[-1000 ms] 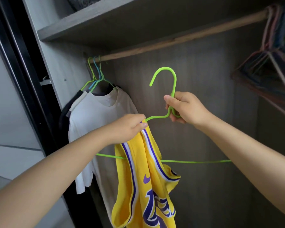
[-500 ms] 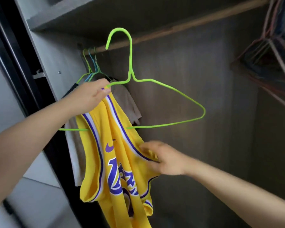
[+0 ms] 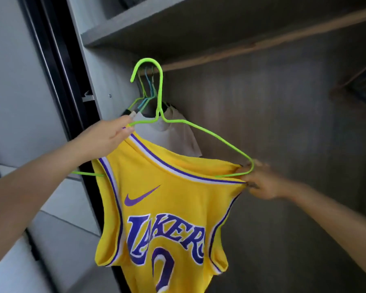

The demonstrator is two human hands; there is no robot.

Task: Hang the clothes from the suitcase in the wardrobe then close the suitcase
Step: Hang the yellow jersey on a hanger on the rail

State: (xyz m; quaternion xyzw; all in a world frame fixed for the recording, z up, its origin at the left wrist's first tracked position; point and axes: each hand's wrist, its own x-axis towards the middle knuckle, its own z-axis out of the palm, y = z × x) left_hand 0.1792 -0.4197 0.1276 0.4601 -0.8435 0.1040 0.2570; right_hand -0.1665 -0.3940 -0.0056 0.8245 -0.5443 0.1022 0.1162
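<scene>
One yellow jersey (image 3: pixel 165 199) hangs half-threaded on one green hanger (image 3: pixel 160 96), held up in front of the open wardrobe (image 3: pixel 262 115). The left hand (image 3: pixel 106 138) pinches the jersey's left shoulder strap against the hanger wire. The right hand (image 3: pixel 260 182), blurred, grips the right strap at the hanger's far right corner. Behind, at the left end of the one wooden rail (image 3: pixel 262 42), about three hangers (image 3: pixel 148 89) carry shirts, a white one (image 3: pixel 173 134) nearest. One shelf (image 3: pixel 178 22) sits above the rail.

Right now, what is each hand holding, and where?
Left hand pinches the yellow jersey at its left strap, against the green hanger. Right hand grips the jersey's other strap at the hanger's corner.
</scene>
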